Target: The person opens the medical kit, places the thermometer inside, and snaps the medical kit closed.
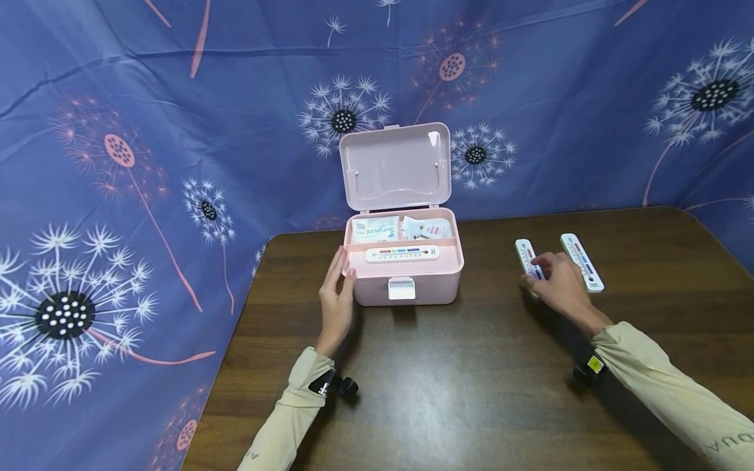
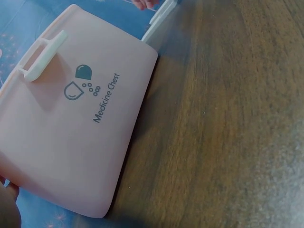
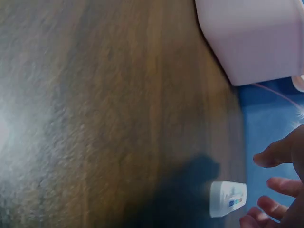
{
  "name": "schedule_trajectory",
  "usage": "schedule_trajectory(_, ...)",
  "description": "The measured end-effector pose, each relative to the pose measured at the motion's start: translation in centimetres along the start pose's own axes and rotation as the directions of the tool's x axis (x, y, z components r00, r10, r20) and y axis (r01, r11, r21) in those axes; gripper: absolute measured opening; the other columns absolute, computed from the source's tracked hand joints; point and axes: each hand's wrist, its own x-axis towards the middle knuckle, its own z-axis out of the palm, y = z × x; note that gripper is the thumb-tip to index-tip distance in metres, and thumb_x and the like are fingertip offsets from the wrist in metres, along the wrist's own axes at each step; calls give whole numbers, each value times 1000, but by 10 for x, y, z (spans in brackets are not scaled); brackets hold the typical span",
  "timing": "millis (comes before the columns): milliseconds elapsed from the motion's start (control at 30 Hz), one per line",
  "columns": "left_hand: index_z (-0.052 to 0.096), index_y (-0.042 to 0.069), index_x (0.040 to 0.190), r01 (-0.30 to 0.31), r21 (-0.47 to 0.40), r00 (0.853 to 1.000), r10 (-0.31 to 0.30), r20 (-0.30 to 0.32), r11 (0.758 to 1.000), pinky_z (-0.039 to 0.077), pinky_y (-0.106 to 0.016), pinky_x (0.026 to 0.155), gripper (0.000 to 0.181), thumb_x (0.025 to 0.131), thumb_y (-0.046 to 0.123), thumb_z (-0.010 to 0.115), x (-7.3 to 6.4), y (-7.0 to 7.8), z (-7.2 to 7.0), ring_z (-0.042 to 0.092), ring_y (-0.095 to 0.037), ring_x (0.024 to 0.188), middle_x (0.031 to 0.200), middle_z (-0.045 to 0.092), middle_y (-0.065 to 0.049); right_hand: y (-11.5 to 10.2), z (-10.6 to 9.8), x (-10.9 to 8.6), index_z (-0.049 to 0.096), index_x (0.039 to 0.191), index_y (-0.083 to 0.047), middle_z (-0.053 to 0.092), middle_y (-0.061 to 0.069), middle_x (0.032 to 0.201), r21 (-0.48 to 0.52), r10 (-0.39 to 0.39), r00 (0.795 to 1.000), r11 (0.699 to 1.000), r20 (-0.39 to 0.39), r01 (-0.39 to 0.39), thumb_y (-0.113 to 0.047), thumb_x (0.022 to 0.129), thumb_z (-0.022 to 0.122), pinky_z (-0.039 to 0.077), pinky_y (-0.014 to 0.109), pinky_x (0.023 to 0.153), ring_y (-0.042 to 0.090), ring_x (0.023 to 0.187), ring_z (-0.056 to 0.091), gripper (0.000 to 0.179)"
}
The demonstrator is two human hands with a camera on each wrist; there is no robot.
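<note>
A pink medicine box point(image 1: 406, 288) stands on the table with its lid point(image 1: 396, 167) raised. My left hand point(image 1: 337, 307) rests against the box's left side, fingers along the wall and thumb by the front corner. Lying in the front of the box's tray is a white strip thermometer point(image 1: 402, 254). To the right, my right hand point(image 1: 559, 284) reaches over a second white thermometer point(image 1: 524, 252) on the table; its thumb and fingers are spread apart in the right wrist view. A third thermometer point(image 1: 582, 261) lies just beyond that hand.
Behind the divider sit a "Surgical" packet point(image 1: 375, 229) and some white sachets point(image 1: 427, 228). A white latch point(image 1: 402, 288) sticks out from the box front. The wooden table point(image 1: 436, 392) meets a blue dandelion-print cloth point(image 1: 247, 131) at the back.
</note>
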Motion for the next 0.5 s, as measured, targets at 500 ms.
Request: schedule_trajectory(500,42,-13,134,5,-16,1000,-5,5,1000,28,-42,109,41,95,-4,49,0,0,-1,33,-34,135,144,38,-23,22,9,-8,59,94,11,60,22,79,-80,91,995,993,28,-89,-22,70,81,38,38,52,30,66,54,46)
